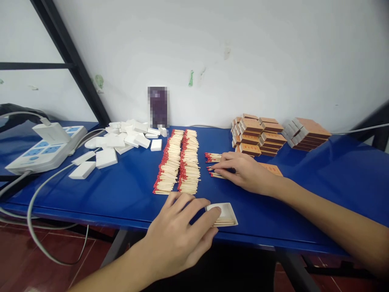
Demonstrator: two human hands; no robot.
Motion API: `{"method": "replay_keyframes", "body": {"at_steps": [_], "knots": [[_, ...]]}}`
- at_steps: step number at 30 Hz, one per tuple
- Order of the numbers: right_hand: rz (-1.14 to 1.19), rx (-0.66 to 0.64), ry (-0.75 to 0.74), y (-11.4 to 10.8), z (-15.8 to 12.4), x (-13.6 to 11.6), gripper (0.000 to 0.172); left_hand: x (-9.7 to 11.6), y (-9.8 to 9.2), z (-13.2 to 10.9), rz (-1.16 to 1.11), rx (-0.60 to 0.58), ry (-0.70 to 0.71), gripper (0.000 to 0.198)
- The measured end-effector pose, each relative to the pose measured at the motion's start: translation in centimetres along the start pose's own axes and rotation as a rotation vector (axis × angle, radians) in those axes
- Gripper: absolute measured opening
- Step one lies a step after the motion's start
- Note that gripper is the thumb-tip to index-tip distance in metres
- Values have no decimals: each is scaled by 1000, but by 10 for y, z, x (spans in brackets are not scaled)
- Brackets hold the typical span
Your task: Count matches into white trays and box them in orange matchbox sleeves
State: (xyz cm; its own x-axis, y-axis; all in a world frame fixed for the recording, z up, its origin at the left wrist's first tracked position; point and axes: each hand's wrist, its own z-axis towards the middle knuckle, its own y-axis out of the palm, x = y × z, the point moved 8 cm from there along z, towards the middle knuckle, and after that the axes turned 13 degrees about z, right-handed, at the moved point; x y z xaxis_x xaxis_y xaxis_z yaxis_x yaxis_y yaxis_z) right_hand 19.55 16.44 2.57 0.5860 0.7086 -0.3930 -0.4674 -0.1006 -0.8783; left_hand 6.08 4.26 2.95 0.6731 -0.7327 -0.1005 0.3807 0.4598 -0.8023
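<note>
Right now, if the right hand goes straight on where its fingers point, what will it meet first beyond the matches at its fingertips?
Most likely the nearer long row of matches, at its stick ends: the right hand points left toward it. Height is unclear, so it might pass above.

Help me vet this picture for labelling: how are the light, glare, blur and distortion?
Head view: bright light, soft sheen on the blue table, deep shadow beneath; head view: no strong motion blur on left hand or right hand; head view: purple rectangle pixelated into blocks; head view: slanting black post, perhaps wide-angle distortion.
</note>
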Motion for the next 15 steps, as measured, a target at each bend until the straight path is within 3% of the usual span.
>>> {"method": "replay_keyframes", "body": {"at_steps": [15], "knots": [[106,-4,86,-2,-1,4,18,0,2,-1,-23,-7,7,23]]}}
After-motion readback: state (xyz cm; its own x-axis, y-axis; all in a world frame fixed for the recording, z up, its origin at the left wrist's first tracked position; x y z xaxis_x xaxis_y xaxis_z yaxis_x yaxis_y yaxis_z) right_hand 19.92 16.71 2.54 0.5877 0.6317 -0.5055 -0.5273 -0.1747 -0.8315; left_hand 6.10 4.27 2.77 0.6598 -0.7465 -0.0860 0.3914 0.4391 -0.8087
